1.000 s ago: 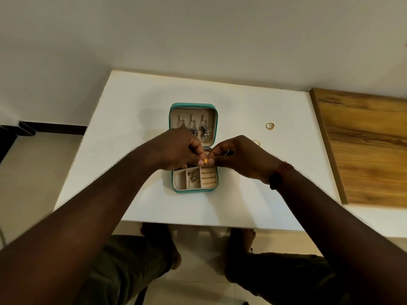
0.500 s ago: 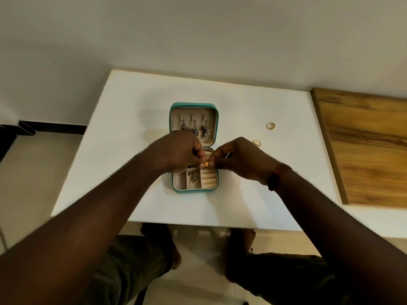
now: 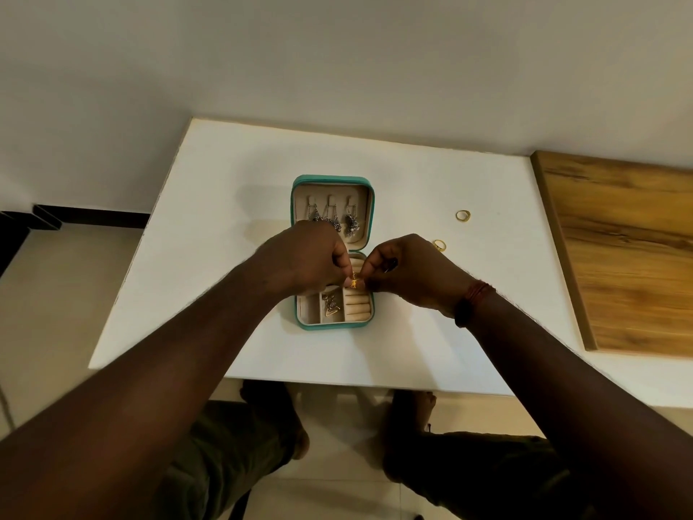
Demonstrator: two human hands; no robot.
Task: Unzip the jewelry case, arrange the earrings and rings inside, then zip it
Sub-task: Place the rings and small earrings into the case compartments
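Both hands have sunk a little toward the case's near half; the case itself has not shifted.

Step in hand: seating a ring, it seems. Left hand (image 3: pixel 307 257) and right hand (image 3: pixel 408 272) meet fingertip to fingertip over the jewelry case (image 3: pixel 333 326), both pinching one gold ring (image 3: pixel 355 283) just above the ring rolls (image 3: pixel 358 305). Remaining fingers curled in; a dark slim item shows in the right hand, too small to identify.

Case lies unzipped and flat on the white table (image 3: pixel 225 257), lid on the far side. Silver drop earrings (image 3: pixel 350 223) hang in the lid. A gold wire earring (image 3: pixel 330 307) sits in the base's middle compartment, left of the rolls.

Next move, by my reading: press the band down into a slot between two rolls, then release. Two loose rings (image 3: pixel 462 215) (image 3: pixel 439 245) wait on the table right of the case; zipping comes after those.

Materials: teal shell, smooth, rounded corners; beige lining looks soft and velvety; rolls are padded cylinders that should give and grip. Held ring is broad, textured metal. Wooden board (image 3: pixel 630 257) well right of the case, grained.
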